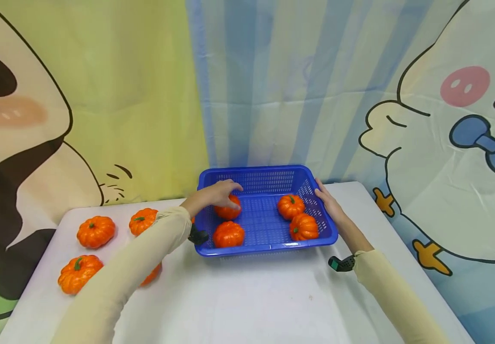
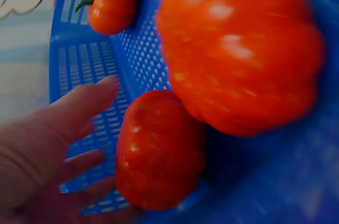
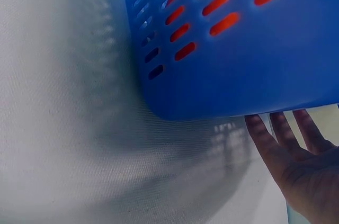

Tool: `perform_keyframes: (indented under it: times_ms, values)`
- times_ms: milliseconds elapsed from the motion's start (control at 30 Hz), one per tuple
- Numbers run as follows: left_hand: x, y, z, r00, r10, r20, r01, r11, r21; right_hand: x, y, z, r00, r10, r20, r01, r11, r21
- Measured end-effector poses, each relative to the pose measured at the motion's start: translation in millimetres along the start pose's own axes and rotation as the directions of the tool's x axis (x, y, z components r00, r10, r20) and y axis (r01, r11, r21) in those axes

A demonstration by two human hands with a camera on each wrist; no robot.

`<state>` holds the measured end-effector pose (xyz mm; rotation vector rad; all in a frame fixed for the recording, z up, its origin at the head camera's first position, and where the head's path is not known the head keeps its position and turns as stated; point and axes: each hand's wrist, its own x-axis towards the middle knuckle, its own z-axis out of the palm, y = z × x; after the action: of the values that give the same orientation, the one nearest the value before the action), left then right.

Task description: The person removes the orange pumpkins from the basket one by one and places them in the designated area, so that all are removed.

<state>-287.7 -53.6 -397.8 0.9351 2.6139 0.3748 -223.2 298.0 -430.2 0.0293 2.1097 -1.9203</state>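
A blue plastic basket (image 1: 269, 247) with slotted sides holds several small orange pumpkins. My left hand (image 1: 218, 194) reaches over the basket's left side, thumb and fingers spread apart, beside the back-left pumpkin (image 1: 228, 210). In the left wrist view that hand (image 2: 47, 155) has nothing in its grasp, its fingertips close to a pumpkin (image 2: 159, 152). Another pumpkin (image 1: 228, 234) sits in front of it, and a pair (image 1: 291, 206) lies on the right. My right hand (image 1: 330, 203) rests extended fingers against the basket's right side; its fingertips (image 3: 255, 123) meet the blue wall's edge.
On the white table (image 1: 238, 306), several more pumpkins lie left of the basket, among them one (image 1: 95, 231) at the back and one (image 1: 80, 274) nearer the front. My left sleeve (image 1: 131, 272) partly covers others. A printed curtain (image 1: 269, 95) hangs behind the table.
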Motion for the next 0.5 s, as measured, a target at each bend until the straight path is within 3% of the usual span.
perform_keyframes:
  times_ms: [133,233,333,500]
  values:
    - [10.2,-4.4,4.9,0.989,-0.030,0.147,0.023,0.999,0.048,-2.9,-2,5,1.000,0.010,0.004,-0.010,1.000,-0.002]
    - [12.3,-5.6,6.9,0.977,-0.048,0.207,0.034,0.997,0.071,-2.8,-2,5,1.000,0.013,0.004,-0.013,1.000,0.004]
    - [13.8,-6.2,7.6,0.975,-0.050,0.217,0.033,0.996,0.081,-2.0,-2,4,1.000,0.013,-0.002,-0.013,1.000,0.004]
    - [14.0,-6.0,3.8,0.983,-0.029,0.180,0.012,0.995,0.095,-1.7,-3,3,1.000,0.015,-0.008,-0.015,1.000,-0.005]
